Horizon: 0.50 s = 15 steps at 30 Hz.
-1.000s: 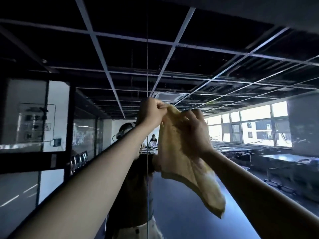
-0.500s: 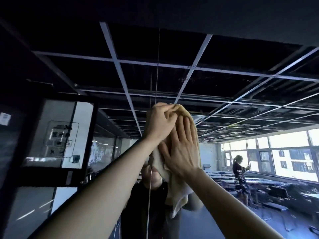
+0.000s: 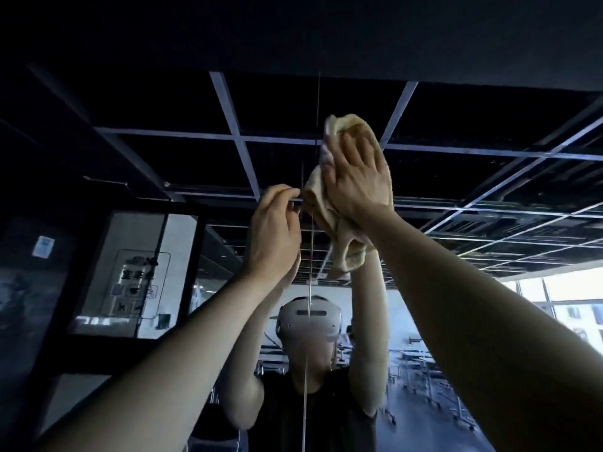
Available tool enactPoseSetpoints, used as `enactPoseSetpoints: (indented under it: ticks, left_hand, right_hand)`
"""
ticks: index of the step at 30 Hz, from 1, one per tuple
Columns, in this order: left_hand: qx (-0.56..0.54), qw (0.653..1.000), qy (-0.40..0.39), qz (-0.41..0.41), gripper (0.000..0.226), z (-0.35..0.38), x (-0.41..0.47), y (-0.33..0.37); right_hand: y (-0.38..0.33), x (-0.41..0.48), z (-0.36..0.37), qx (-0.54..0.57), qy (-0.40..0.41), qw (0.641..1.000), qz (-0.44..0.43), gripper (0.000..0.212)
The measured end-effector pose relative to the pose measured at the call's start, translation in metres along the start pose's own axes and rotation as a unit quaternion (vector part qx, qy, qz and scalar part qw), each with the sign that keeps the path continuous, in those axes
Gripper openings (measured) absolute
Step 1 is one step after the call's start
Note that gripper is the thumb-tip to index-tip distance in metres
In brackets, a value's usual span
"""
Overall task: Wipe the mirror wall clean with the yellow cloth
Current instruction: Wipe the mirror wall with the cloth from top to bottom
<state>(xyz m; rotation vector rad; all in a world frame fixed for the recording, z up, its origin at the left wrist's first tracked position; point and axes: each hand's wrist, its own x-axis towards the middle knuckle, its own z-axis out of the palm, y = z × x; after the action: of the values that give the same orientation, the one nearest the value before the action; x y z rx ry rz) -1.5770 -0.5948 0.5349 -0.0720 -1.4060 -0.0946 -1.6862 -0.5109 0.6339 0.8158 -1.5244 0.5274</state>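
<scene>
Yellow cloth (image 3: 343, 251) bunched high on mirror wall (image 3: 456, 119), beside vertical panel seam (image 3: 305, 370). Right hand (image 3: 355, 177) flat on cloth, fingers straight, pressing it to glass; loose end hangs below wrist. Left hand (image 3: 274, 233) just left of cloth, fingers curled, tips near its edge; cannot tell whether pinching it. Mirror reflects raised arms, white headset (image 3: 293, 318), ceiling grid (image 3: 233, 122), bright windows (image 3: 571, 298) lower right.
</scene>
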Motion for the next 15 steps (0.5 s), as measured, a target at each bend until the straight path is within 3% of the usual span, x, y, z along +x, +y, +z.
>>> enactPoseSetpoints:
  ticks: [4, 7, 9, 13, 15]
  left_hand:
    - [0.009, 1.000, -0.015, 0.000, 0.043, 0.005, -0.011, -0.002]
    - [0.014, 0.999, -0.030, 0.029, 0.045, 0.013, -0.011, 0.004]
    - [0.007, 0.998, -0.043, 0.047, 0.041, 0.021, 0.000, 0.013]
    - [-0.024, 0.998, -0.014, 0.049, 0.045, 0.044, 0.028, 0.030]
    - [-0.037, 0.998, 0.000, 0.042, 0.046, 0.058, 0.037, 0.036]
  right_hand:
    - [-0.004, -0.074, 0.003, -0.006, 0.037, 0.998, -0.051, 0.053]
    - [-0.011, -0.110, 0.000, -0.008, 0.002, 0.997, -0.076, 0.067]
    - [-0.007, -0.091, -0.004, -0.023, -0.022, 0.997, -0.066, 0.076]
    - [0.009, -0.010, -0.013, -0.036, -0.027, 0.999, -0.007, 0.058]
    - [0.015, 0.013, -0.016, -0.048, -0.023, 0.998, -0.020, 0.059]
